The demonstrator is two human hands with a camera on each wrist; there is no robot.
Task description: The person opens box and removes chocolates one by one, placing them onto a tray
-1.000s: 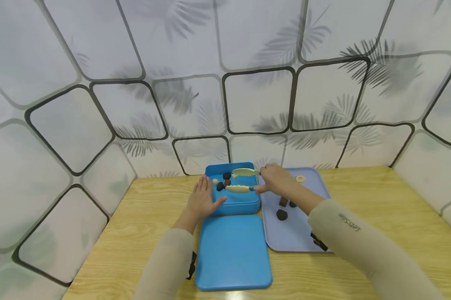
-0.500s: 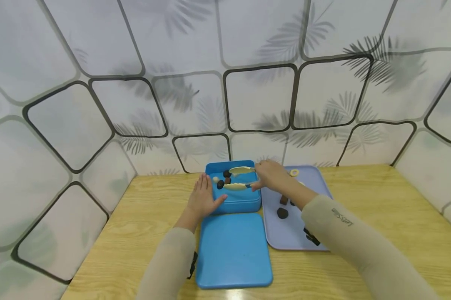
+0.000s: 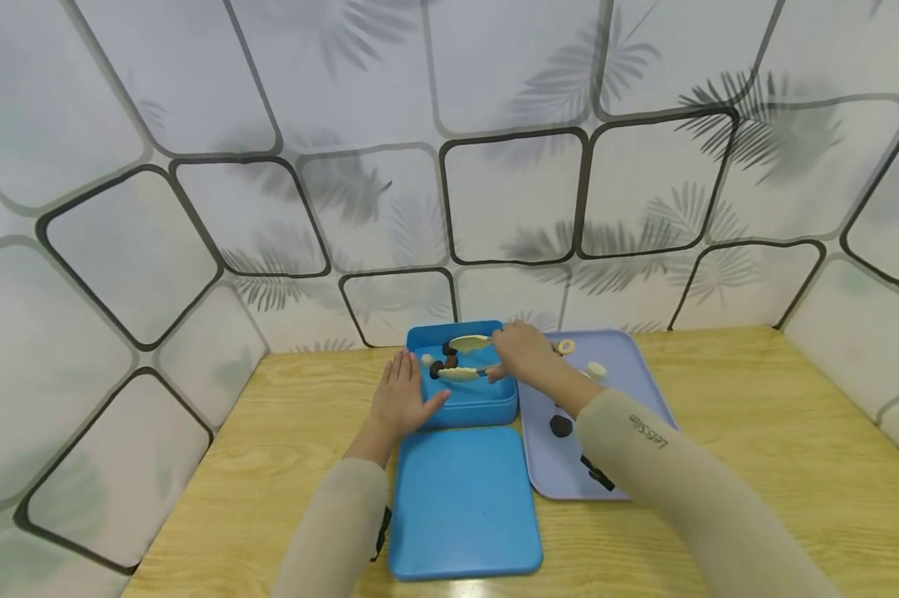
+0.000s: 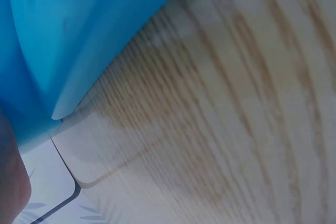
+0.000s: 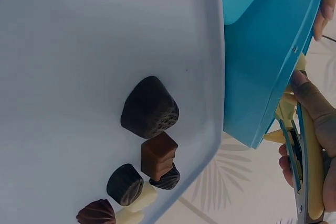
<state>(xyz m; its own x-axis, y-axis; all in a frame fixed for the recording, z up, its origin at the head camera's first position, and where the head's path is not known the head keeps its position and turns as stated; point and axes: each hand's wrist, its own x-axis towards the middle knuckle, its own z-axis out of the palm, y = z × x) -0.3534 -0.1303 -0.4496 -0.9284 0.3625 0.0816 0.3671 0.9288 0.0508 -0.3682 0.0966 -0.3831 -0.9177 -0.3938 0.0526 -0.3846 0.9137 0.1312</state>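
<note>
My right hand [image 3: 525, 353] grips a pair of tongs [image 3: 469, 342] with cream-coloured tips. Their two tips stand apart over the inside of a blue box [image 3: 467, 415]. A cream ring at the tongs' far end shows behind the hand. In the box's left part lie several chocolates, among them a dark one [image 3: 436, 370], a brown one [image 3: 451, 362] and a white one [image 3: 427, 360]. My left hand [image 3: 403, 399] rests on the box's left side with straight fingers, thumb toward the front wall. In the left wrist view the box's blue wall [image 4: 89, 30] fills the upper left.
A lavender tray [image 3: 569, 473] stands right of the box. On it are a large dark chocolate [image 5: 149, 108], a brown square one [image 5: 158, 156] and several more. A flat blue lid [image 3: 466, 507] lies in front of the box on the wooden table [image 3: 270, 465]. A patterned backdrop rises behind.
My right hand and the tongs have shifted left, farther over the box, uncovering a white chocolate on the tray. The left hand has stayed on the box's side.
</note>
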